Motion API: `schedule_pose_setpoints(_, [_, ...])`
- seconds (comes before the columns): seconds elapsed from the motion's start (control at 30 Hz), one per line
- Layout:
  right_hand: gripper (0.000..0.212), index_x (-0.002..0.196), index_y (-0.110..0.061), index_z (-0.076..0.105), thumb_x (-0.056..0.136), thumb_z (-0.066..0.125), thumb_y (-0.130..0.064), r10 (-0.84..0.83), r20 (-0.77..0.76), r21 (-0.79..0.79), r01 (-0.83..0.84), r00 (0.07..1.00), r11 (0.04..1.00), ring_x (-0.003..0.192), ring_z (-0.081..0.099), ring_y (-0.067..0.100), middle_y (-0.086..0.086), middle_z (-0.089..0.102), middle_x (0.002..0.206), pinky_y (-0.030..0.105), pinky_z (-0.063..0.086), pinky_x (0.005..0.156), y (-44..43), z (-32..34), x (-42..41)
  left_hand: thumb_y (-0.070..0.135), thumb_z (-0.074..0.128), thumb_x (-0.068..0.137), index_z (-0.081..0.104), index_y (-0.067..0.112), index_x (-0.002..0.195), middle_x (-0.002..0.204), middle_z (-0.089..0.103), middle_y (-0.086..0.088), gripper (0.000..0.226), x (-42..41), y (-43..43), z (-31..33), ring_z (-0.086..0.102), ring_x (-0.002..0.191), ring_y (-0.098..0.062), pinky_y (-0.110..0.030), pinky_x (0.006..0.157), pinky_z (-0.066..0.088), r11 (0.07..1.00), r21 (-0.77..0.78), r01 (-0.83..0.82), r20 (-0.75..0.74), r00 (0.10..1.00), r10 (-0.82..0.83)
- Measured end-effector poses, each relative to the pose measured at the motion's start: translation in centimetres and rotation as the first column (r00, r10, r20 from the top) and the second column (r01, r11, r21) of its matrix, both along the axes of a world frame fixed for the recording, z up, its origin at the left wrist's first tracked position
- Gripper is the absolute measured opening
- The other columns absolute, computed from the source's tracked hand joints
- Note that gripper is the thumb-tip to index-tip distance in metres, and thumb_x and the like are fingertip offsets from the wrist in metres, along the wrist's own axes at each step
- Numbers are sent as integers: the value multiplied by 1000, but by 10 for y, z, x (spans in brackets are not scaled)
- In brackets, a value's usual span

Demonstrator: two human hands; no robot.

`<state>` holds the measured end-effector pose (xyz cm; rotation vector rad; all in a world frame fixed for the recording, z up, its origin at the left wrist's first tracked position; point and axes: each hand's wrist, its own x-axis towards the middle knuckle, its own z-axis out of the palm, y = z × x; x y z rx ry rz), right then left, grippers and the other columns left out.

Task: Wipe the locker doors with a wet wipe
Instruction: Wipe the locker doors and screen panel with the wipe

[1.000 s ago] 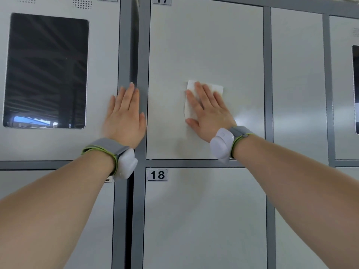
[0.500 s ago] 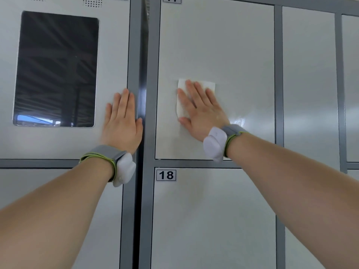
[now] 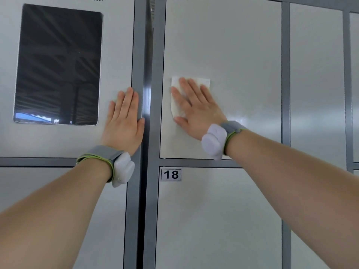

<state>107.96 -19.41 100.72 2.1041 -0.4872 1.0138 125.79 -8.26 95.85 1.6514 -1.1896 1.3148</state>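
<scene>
A white wet wipe [image 3: 204,82] lies flat against the pale grey locker door [image 3: 242,55] above door 18. My right hand [image 3: 196,111] presses the wipe onto the door's left part with straight, spread fingers and covers most of it. My left hand [image 3: 124,123] rests flat on the panel to the left, its fingers straight beside the grey frame post [image 3: 138,45]. A wet sheen shows on the door just right of my right wrist.
A dark screen [image 3: 58,65] is set in the left panel. Door 18 [image 3: 213,220] lies below the wiped door. More doors [image 3: 316,74] continue to the right, separated by grey frame strips. A dark gap runs between the two locker units.
My right hand has slid the wipe leftward across the door, toward its left edge. The left hand keeps its place on the left panel. The camera view has shifted left.
</scene>
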Motion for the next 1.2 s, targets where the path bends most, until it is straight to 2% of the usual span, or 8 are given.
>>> schedule_pose_setpoints(0.13, [67, 151, -19, -6, 99, 32, -40, 9, 114, 104, -21, 993, 994, 145, -16, 26, 9, -18, 157, 41, -11, 116, 7, 21, 13, 23, 33, 90, 19, 2, 148, 156, 15, -13, 63, 3, 1, -1, 11, 145, -31, -37, 115, -1, 1000, -15, 15, 26, 1000, -14])
schedule_pose_setpoints(0.43, [69, 151, -19, -5, 99, 34, -41, 40, -65, -36, -42, 997, 998, 145, -16, 26, 9, -15, 158, 42, -12, 117, 8, -22, 9, 29, 25, 90, 15, 4, 149, 158, 8, -10, 65, 0, 4, 1, 3, 146, -28, -34, 115, -6, 1000, 26, 17, 5, 1000, -17])
schedule_pose_setpoints(0.63, [68, 151, -18, -6, 99, 32, -39, 4, 87, 71, -11, 996, 997, 145, -15, 26, 9, -17, 158, 42, -9, 117, 12, 11, 18, 28, 24, 91, 13, 6, 150, 158, 7, -8, 64, 2, 4, 0, 2, 146, -26, -31, 114, -8, 1000, 17, 18, 10, 1000, -18])
schedule_pose_setpoints(0.7, [70, 151, -16, -7, 99, 32, -40, 27, 76, 63, -32, 997, 997, 145, -16, 28, 12, -18, 157, 44, -11, 117, 16, 2, 24, 29, 24, 91, 14, 6, 150, 158, 7, -8, 64, 2, 5, -1, 2, 146, -26, -31, 114, -7, 999, 25, 21, 8, 1000, -22])
schedule_pose_setpoints(0.83, [71, 151, -14, -2, 98, 36, -40, 87, -62, -48, -90, 994, 995, 145, -13, 29, 12, -12, 158, 44, -13, 115, 13, -34, 21, 28, 26, 91, 17, 4, 149, 158, 10, -10, 63, 2, 7, -1, 5, 146, -28, -32, 114, -5, 999, 31, 32, 16, 999, -33])
schedule_pose_setpoints(0.93, [71, 151, -17, -4, 98, 36, -43, 45, -115, -87, -55, 992, 995, 146, -13, 27, 10, -12, 158, 40, -14, 115, 10, -30, 14, 28, 25, 91, 17, 4, 149, 158, 10, -9, 63, 4, 8, -1, 5, 146, -27, -29, 114, -7, 999, 40, 23, 24, 999, -24])
schedule_pose_setpoints(1.1, [70, 152, -19, -5, 99, 33, -43, 13, 39, -3, -13, 999, 1000, 145, -14, 25, 9, -15, 158, 42, -9, 117, 13, 1, 18, 26, 26, 91, 17, 4, 149, 158, 11, -8, 62, 5, 8, -4, 6, 146, -27, -28, 113, -7, 999, 34, 26, 37, 999, -27])
schedule_pose_setpoints(1.2, [71, 151, -18, -6, 98, 34, -42, 46, -2, -3, -46, 999, 999, 145, -16, 27, 11, -16, 157, 43, -11, 117, 14, -11, 22, 26, 26, 91, 18, 4, 149, 158, 11, -9, 62, 5, 9, -4, 6, 145, -27, -29, 114, -6, 999, 36, 34, 34, 999, -35])
